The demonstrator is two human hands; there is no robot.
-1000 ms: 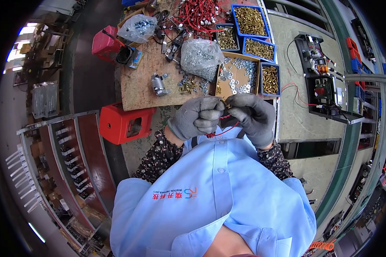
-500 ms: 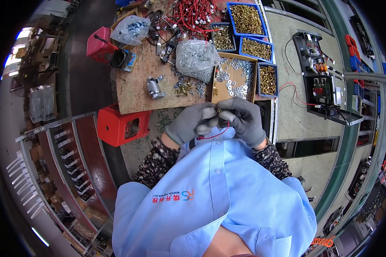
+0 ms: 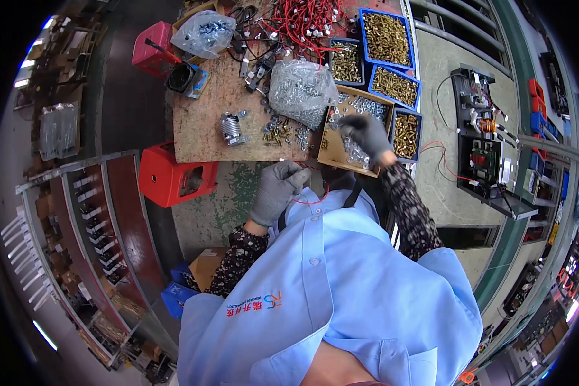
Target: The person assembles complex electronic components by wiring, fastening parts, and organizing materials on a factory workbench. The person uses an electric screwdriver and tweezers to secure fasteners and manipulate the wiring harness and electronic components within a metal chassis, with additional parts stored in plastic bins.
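Left hand (image 3: 277, 191) pinches red wire (image 3: 314, 203), likely light and limp, best held near its end; right hand's (image 3: 368, 134) finger closure unclear.

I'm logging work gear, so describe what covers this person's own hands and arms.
The left hand and right hand wear close-fitting grey gloves. The forearm sleeves are black with a pale floral print; above them is a light-blue button-front shirt.
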